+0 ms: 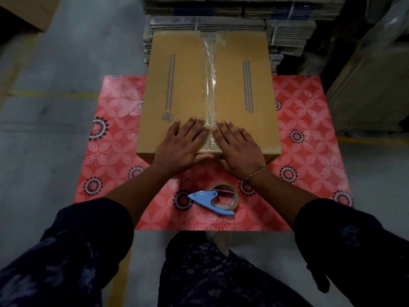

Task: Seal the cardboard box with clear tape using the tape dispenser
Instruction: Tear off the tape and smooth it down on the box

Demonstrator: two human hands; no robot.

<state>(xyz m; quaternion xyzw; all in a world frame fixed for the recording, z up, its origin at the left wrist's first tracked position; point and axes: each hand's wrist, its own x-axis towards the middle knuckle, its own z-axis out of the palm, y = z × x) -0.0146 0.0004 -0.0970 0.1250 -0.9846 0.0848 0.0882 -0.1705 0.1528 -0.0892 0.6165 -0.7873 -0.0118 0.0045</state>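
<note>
A brown cardboard box (181, 85) stands on a red patterned mat (305, 129), its flaps closed. A strip of clear tape (209, 69) runs along the centre seam from the far edge to the near edge. My left hand (183, 145) lies flat on the box top, left of the seam at the near edge. My right hand (238, 147) lies flat just right of the seam, with a gold bracelet on the wrist. Both hands hold nothing. The blue tape dispenser (212, 201) with its roll of tape lies on the mat in front of the box, between my forearms.
Bundled stacks of flat cardboard (243, 16) rise right behind the box. A brown carton (26, 12) sits at the top left on the grey concrete floor (55, 107). Pale wrapped goods (371, 80) stand at the right.
</note>
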